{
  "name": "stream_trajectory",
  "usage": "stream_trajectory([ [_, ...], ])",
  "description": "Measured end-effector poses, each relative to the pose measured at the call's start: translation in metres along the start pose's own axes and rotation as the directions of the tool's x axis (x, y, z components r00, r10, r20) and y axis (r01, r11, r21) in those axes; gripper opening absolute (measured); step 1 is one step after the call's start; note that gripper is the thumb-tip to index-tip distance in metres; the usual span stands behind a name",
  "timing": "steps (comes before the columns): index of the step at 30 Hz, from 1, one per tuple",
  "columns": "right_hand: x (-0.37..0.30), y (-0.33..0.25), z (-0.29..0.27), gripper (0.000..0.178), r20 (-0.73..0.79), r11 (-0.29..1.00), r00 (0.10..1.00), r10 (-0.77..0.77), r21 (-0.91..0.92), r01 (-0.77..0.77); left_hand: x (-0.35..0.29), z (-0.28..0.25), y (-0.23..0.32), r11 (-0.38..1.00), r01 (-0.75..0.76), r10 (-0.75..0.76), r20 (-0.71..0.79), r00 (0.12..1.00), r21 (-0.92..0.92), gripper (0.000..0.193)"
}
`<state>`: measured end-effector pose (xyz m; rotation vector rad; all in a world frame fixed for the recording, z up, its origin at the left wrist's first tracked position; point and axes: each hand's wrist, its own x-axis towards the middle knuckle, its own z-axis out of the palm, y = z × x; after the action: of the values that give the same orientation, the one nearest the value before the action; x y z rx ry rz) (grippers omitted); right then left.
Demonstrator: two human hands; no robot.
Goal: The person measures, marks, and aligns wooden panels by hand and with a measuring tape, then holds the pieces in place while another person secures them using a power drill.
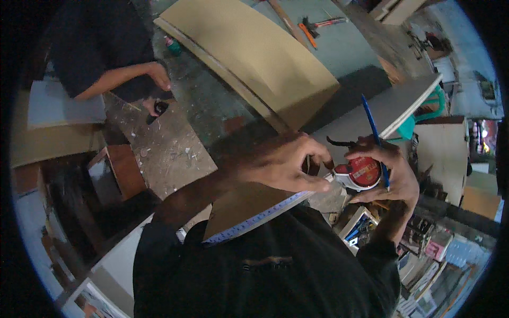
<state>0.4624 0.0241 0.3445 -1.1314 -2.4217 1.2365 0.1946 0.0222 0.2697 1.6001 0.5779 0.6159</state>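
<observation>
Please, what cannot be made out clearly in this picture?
Head view, every item:
Tape blade: markings too small and blurred.
Left hand: its thumb hides any contact with the blade.
Co-worker: head cut off by the upper edge.
Dark object at co-worker's hand: too small, blurred.

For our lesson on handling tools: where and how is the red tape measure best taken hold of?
Grip the tape measure by opposite edges of its case, probably best from the right, as the right hand does. The rounded, compact case suits fingers and thumb set across it, and its left side faces the left hand and marked tape strip, so this approach leaves that side clear.
</observation>
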Motion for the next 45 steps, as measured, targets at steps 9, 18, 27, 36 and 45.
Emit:
stream_trajectory([
  [9,-0.003,-0.014,0.003,0.084,-0.031,0.997,0.999,0.022,-0.073,-0.024,0.002,0.027,-0.025,0.993,-0.030,0.051,-0.178,0.983,0.117,0.025],
  [18,-0.042,-0.039,0.021,0.081,-0.771,0.987,0.633,0.074,-0.031,-0.155,0.004,0.028,-0.030,0.991,-0.120,0.130,-0.229,0.965,0.055,0.022],
  [27,-0.079,-0.062,0.045,0.056,-0.659,0.915,0.737,-0.152,0.187,0.356,0.000,0.022,-0.010,0.987,-0.028,0.059,-0.198,0.978,0.156,0.021],
  [36,-0.029,-0.055,0.084,0.034,-0.423,0.939,0.894,-0.151,0.221,0.263,-0.001,0.019,-0.002,0.948,-0.030,0.085,-0.162,0.983,0.316,0.017],
  [45,-0.043,-0.053,0.086,0.034,-0.324,0.917,0.945,0.053,0.390,0.082,0.000,0.015,-0.001,0.979,-0.073,0.108,-0.181,0.978,0.191,0.012],
])
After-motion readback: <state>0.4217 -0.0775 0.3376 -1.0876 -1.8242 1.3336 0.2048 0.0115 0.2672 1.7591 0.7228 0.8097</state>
